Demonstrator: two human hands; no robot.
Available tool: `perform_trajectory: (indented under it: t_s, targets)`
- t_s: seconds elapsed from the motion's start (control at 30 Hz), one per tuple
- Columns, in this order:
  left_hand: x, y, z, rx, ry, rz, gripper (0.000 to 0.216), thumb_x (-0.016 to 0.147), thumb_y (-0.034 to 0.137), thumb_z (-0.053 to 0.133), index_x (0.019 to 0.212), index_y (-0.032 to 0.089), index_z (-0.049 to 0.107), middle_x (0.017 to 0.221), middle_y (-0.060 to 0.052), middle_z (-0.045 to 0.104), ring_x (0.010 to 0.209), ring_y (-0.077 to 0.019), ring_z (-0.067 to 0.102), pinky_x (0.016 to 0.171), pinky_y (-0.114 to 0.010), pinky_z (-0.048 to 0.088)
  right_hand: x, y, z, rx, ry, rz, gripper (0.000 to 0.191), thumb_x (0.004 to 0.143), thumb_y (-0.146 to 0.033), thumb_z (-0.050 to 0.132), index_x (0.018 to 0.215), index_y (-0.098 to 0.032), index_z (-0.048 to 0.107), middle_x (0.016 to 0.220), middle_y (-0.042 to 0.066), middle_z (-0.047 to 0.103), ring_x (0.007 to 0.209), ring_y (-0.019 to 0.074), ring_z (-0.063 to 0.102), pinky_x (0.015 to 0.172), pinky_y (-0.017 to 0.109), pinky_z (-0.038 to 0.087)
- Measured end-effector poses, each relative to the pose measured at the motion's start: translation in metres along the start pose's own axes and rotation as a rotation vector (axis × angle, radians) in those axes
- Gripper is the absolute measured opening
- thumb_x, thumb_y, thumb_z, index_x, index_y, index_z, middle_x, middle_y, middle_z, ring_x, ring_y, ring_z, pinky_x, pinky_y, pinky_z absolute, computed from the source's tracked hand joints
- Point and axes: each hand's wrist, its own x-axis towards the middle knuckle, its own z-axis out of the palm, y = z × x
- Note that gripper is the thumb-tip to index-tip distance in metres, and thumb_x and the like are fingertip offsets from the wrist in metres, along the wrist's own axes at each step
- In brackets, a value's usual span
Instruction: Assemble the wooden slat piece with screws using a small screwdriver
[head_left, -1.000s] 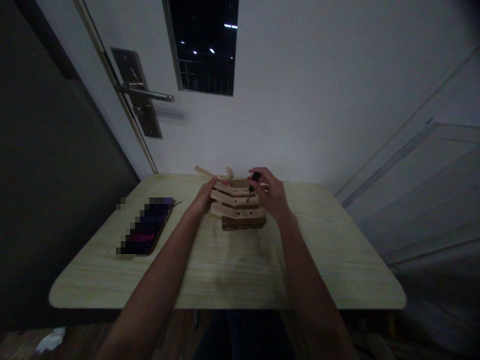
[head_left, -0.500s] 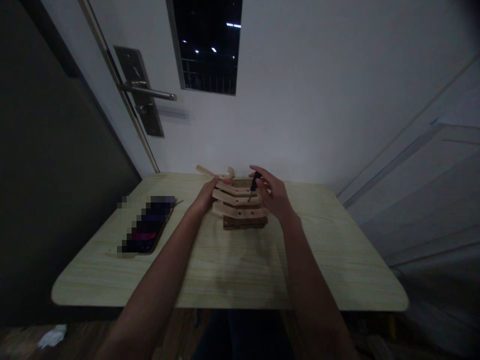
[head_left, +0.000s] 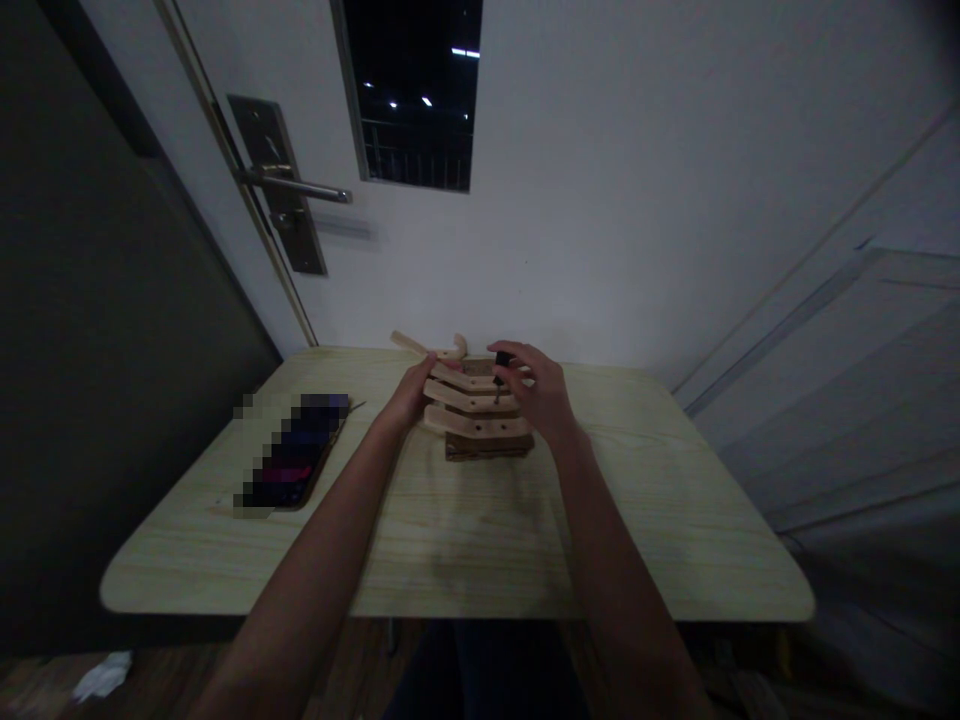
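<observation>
In the middle of the table, several bent pale wooden pieces (head_left: 480, 428) with dark holes lie in rows on a brown block (head_left: 489, 447). My right hand (head_left: 541, 385) is closed on a screwdriver (head_left: 502, 366) with a black handle. Its shaft points down, the tip at a hole in the middle wooden piece (head_left: 469, 400). At the left ends of the pieces, my left hand (head_left: 412, 388) grips the wooden frame, thumb and fingers around its edge. Another piece with a hooked end (head_left: 454, 347) sticks out at the back. Some fingers of both hands are hidden.
A phone (head_left: 300, 450), partly pixelated, lies on the left of the table (head_left: 637, 540), with a thin pointed item (head_left: 358, 407) beside it. Behind the table stands a white door (head_left: 600, 200) with a metal handle (head_left: 300, 187). A crumpled white scrap (head_left: 103, 676) is on the floor.
My right hand has shifted slightly left, and its fingers now sit around the top of the screwdriver, which stands more upright. My left hand and the wooden pieces stay nearly in place.
</observation>
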Motion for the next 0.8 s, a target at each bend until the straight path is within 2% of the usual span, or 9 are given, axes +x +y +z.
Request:
perform_trajectory:
  t_s: [0.13,0.2,0.43,0.8]
  targets:
    - [-0.0024,0.0022,0.0009,0.011,0.004,0.0,0.058,0.077,0.066,0.057,0.094,0.012,0.069,0.087,-0.011,0.075,0.084,-0.0261,0.069,0.08,-0.035,0.051,0.0004,-0.0033,0.0003,0.047,-0.02,-0.024,0.03,0.094,-0.032,0.05,0.119,-0.025,0.066,0.12,0.007,0.07,0.106,0.0188,0.067,0.089,0.038,0.058]
    - [-0.0026,0.0021,0.0002,0.007,-0.005,-0.004,0.057,0.077,0.066,0.057,0.094,0.013,0.07,0.087,-0.01,0.075,0.084,-0.026,0.069,0.08,-0.035,0.051,0.0006,-0.004,0.0002,0.066,-0.025,-0.019,0.03,0.095,-0.032,0.049,0.118,-0.024,0.067,0.121,0.007,0.07,0.109,0.0188,0.066,0.094,0.04,0.057]
    - [0.0038,-0.0054,-0.0043,0.001,-0.032,0.005,0.056,0.078,0.065,0.056,0.095,0.013,0.07,0.09,-0.01,0.076,0.084,-0.0254,0.07,0.08,-0.035,0.051,0.0005,-0.0023,0.0048,0.081,0.038,0.038,0.024,0.087,-0.028,0.062,0.11,-0.029,0.07,0.111,0.003,0.072,0.086,0.0156,0.068,0.077,0.034,0.061]
    - [-0.0007,-0.0004,-0.0008,-0.014,-0.011,-0.009,0.055,0.077,0.064,0.058,0.094,0.013,0.071,0.088,-0.01,0.075,0.081,-0.0241,0.069,0.078,-0.034,0.051,0.0015,0.0009,0.0073,0.025,0.144,0.063,0.02,0.082,-0.031,0.068,0.101,-0.025,0.068,0.09,0.0,0.067,0.066,0.0107,0.06,0.059,0.026,0.055]
